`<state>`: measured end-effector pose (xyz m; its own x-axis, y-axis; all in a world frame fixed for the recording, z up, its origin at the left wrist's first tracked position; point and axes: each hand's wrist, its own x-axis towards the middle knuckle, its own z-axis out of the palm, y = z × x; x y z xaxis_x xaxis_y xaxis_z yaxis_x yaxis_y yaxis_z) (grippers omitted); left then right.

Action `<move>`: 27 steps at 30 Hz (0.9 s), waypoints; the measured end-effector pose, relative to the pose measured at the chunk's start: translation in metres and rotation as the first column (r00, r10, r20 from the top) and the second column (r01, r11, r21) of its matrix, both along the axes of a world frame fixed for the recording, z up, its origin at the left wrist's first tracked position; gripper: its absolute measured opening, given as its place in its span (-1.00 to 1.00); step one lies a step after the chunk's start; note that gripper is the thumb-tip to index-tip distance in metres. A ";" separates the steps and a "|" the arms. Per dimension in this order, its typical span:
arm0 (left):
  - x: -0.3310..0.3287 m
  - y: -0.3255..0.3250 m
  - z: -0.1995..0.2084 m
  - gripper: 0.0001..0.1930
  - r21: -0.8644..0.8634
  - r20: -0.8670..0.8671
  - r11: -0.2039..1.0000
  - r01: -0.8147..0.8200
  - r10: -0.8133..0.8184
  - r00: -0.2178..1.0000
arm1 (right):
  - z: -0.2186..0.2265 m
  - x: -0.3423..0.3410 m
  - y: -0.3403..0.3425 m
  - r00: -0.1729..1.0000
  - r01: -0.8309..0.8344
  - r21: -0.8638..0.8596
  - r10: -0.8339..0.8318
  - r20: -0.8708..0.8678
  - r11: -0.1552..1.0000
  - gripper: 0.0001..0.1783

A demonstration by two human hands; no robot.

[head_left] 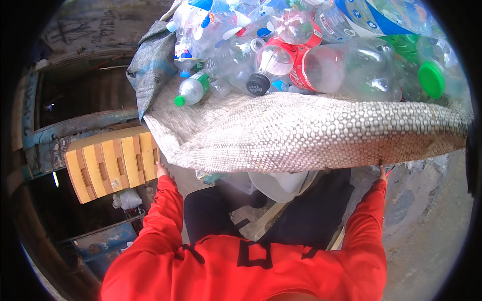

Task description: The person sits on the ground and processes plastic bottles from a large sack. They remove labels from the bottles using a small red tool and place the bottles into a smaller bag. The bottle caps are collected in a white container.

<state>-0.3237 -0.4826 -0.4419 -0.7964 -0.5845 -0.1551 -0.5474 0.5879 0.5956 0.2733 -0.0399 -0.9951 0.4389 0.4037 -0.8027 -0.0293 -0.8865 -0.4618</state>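
A large white woven sack [281, 130], greyed and browned in places, spreads in front of me with its mouth open. Clear plastic bottles [371, 65] with red, blue and green labels and caps fill it. My left hand [162, 170] is at the sack's lower left corner, its fingers closed at the edge. At the lower right edge, my right hand [382, 174] grips the cloth with a fingertip showing on it. The sack's fold hides most fingers of both hands. A small bottle with a green cap [193, 89] lies near the sack's left side.
A yellow slatted crate-like stack [113, 163] stands to the left. Below the sack, a white bucket-like container [281, 185] sits between my legs. A blue weathered frame [83, 125] lies behind the crate. Rough concrete floor [422, 215] stretches along the right.
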 end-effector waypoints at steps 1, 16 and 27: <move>0.000 0.001 -0.001 -0.26 0.000 0.020 1.000 0.015 -0.015 1.000 | 0.000 0.002 0.002 1.000 -0.024 -0.006 0.024 0.012 1.000 0.01; 0.011 -0.011 -0.024 -0.33 0.229 0.061 0.971 -0.074 0.062 0.996 | 0.179 0.038 0.006 0.853 -0.187 -0.147 0.235 0.467 0.971 -0.02; -0.061 -0.058 -0.097 -0.31 0.447 -0.053 0.893 -0.055 0.089 0.995 | 0.454 0.130 0.048 0.736 -0.171 0.488 -0.219 0.641 0.856 -0.13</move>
